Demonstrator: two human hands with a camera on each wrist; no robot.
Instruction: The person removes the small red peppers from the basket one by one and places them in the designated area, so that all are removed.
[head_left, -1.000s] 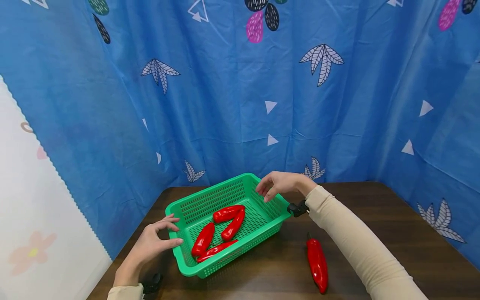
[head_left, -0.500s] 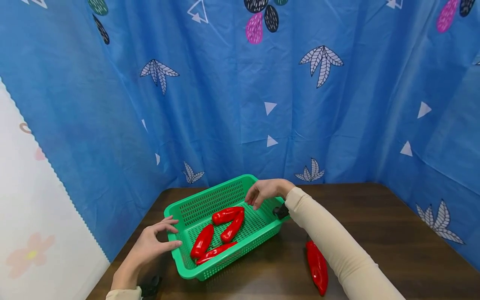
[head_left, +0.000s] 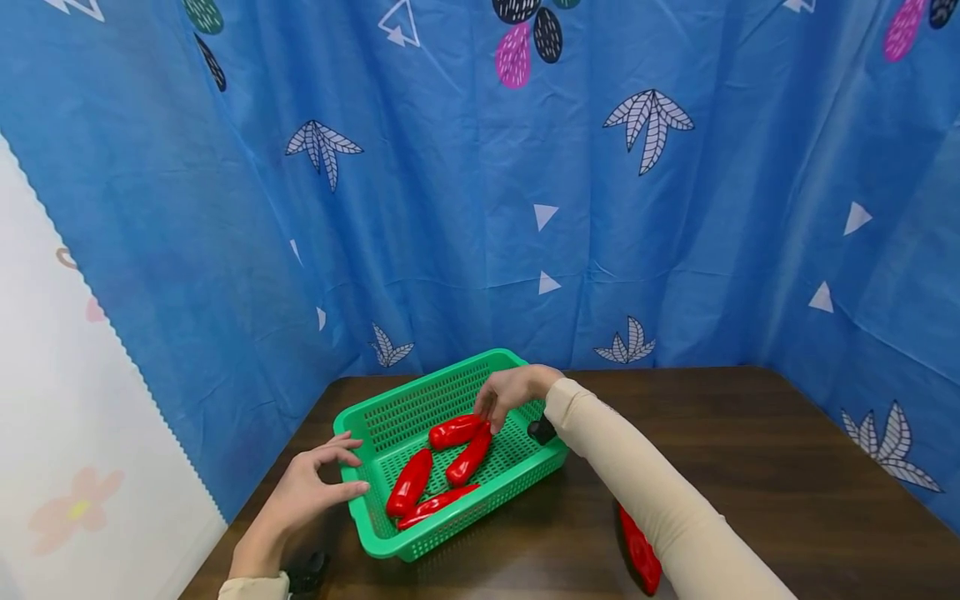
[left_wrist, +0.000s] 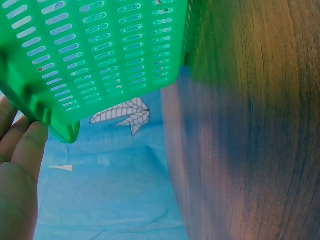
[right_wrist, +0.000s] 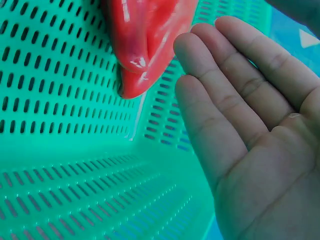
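At lower right, a lone red pepper (head_left: 639,553) lies on the dark surface (head_left: 720,450), partly behind the right sleeve (head_left: 637,483); at lower left, the left hand (head_left: 309,485) has its grip wide, fingertips at the rim of the green basket (head_left: 487,513), lower middle; inside, a near pepper (head_left: 437,506) lies along the front wall, a left pepper (head_left: 410,483) beside it, while a middle pepper (head_left: 467,460) and a rear pepper (head_left: 453,432) converge toward the right; at their converging ends is the right hand (head_left: 512,392), its grip unclosed, contact unclear; behind, a blue curtain (head_left: 465,208).

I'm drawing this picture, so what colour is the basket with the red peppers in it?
Green. The basket shows best in the head view.
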